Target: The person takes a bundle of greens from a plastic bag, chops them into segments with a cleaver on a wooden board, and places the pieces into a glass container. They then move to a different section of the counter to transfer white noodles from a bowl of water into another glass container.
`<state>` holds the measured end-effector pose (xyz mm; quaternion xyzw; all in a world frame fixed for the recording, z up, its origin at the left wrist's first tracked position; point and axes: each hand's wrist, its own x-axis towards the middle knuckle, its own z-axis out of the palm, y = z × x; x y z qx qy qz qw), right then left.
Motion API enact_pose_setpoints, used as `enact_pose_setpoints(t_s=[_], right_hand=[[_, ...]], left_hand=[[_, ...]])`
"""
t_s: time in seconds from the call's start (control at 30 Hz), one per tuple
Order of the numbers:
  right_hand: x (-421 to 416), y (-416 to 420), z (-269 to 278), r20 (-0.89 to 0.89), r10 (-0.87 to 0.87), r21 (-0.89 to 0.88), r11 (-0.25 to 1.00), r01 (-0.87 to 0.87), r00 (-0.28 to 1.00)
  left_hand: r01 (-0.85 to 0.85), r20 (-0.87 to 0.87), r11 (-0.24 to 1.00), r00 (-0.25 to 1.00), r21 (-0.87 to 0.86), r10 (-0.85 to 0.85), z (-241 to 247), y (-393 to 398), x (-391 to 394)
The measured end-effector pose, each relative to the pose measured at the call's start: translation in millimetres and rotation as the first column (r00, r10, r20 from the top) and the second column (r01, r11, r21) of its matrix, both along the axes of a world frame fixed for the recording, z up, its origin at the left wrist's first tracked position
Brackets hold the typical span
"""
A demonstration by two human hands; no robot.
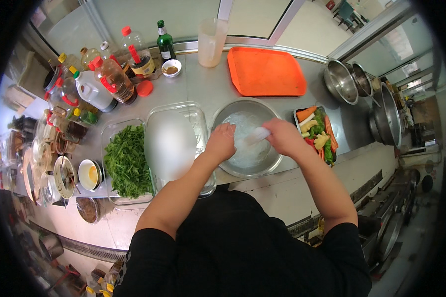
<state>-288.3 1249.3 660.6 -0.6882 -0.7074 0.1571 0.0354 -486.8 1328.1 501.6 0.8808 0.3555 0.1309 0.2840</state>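
Observation:
A stainless steel bowl (216, 115) sits before me, with wet, translucent noodle strands (247, 157) inside that look like glass noodles. My right hand (284, 137) grips a whitish bundle of these noodles (259, 134) over the bowl's right side; its lower end is blurred. At the bowl's left side is my left hand (222, 143), fingers curled, with a few thin strands looped about them. My left forearm crosses a rectangular glass dish (200, 111), whose middle is a white blur. Left of it, another glass dish (109, 128) holds chopped leafy greens (128, 163).
An orange tray (267, 72) and a plastic pitcher (211, 44) stand behind the bowl. To the right are a tray of cut vegetables (319, 135) and steel bowls (340, 81). Sauce bottles (115, 80) crowd the left, near a bowl with egg yolk (89, 175).

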Motion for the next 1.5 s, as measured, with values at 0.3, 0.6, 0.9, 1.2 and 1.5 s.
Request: enact_pose_setpoints(t_s=[0.3,0.6,0.9,1.2,1.5], right_hand=[[-18,-4,62,-0.207,-0.123,0.076,0.987,0.141,0.971],[-39,5,26,-0.260,-0.135,-0.002,0.990,0.139,0.956],[-32,0,8,-0.218,-0.191,-0.073,0.981,0.179,0.957],[-35,33,59,-0.512,-0.372,-0.273,0.925,0.264,0.774],[-144,82,-10,-0.575,-0.165,-0.331,0.942,-0.044,0.801]], left_hand=[[0.102,0.351,0.950,0.936,-0.297,0.009,47,-1,8],[0.093,0.428,0.781,0.873,-0.618,0.235,23,-25,44],[-0.166,0.232,0.958,0.947,-0.233,0.221,-49,-30,50],[0.047,-0.049,0.964,0.998,0.260,-0.035,-43,-62,17],[0.145,0.002,0.989,0.989,-0.031,-0.145,-33,-69,9]])
